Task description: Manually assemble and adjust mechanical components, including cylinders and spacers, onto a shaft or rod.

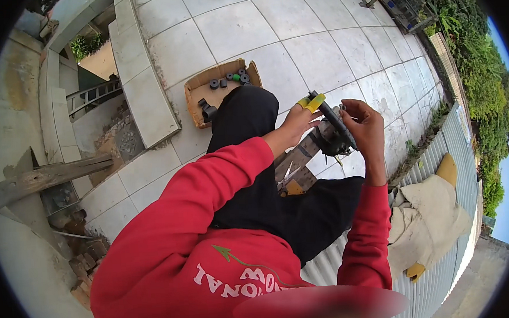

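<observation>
Yellow tape wraps two fingertips (311, 102) of the left hand (299, 120), and those fingers are pinched closed on the upper end of a black bar-shaped tool (331, 121) — a dark rod running down to a rounded black mechanical part at about knee height. The right hand (364, 123) is right beside it, fingers curled in toward the same rod from the other side; it touches or nearly touches the tool, though whether it truly grips is hard to tell from here. Both sleeves are red, both forearms come up from the lower edge, and the person sits with black trousers (252, 124) over bent knees.

Under the tool lies a weathered wooden plank (301, 156), slanting down to the left between the legs, the black part resting at its upper end. Beyond the left knee, on the pale tiled floor (293, 34), sits an open cardboard box (195, 92) holding several small black round parts and one green one (236, 77) — well apart from the hands.

To the right, a corrugated metal sheet (440, 147) runs along the edge, and a beige cloth (433, 218) with yellow ends lies on it. To the far left, a rough timber beam (46, 176) crosses over rubble and bricks.
</observation>
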A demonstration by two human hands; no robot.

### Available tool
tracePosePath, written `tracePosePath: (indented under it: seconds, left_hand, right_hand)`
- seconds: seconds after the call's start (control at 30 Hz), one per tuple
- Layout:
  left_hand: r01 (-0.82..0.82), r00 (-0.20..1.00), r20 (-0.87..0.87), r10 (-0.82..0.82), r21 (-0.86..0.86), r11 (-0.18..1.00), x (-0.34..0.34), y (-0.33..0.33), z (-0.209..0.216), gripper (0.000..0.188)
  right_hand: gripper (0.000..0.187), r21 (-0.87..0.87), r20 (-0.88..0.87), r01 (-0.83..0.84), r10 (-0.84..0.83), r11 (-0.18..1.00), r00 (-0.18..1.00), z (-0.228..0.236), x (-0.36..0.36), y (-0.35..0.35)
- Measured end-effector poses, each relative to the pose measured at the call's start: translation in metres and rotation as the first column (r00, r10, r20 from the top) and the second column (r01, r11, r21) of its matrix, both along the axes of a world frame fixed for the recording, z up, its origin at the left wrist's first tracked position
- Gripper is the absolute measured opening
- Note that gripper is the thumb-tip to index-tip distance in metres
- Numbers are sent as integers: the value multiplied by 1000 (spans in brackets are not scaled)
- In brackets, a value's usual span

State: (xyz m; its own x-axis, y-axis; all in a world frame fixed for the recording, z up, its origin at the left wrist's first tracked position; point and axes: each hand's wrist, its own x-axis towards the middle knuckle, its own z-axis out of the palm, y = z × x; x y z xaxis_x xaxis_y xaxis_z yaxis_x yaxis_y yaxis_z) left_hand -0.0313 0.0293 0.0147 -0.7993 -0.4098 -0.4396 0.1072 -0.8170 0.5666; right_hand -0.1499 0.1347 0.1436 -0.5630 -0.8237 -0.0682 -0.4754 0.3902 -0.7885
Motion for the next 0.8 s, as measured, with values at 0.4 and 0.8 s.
tracePosePath:
  seconds: [0.4, 0.8]
  left_hand:
    - [-159, 987, 7, 159, 51, 986, -24, 25, -30, 36]
    - [-125, 992, 18, 125, 19, 992, -22, 22, -23, 35]
  right_hand:
    - [32, 575, 73, -443, 497, 688, 865, -36, -46, -150]
    - [32, 719, 74, -382, 483, 581, 873, -49, -52, -161]
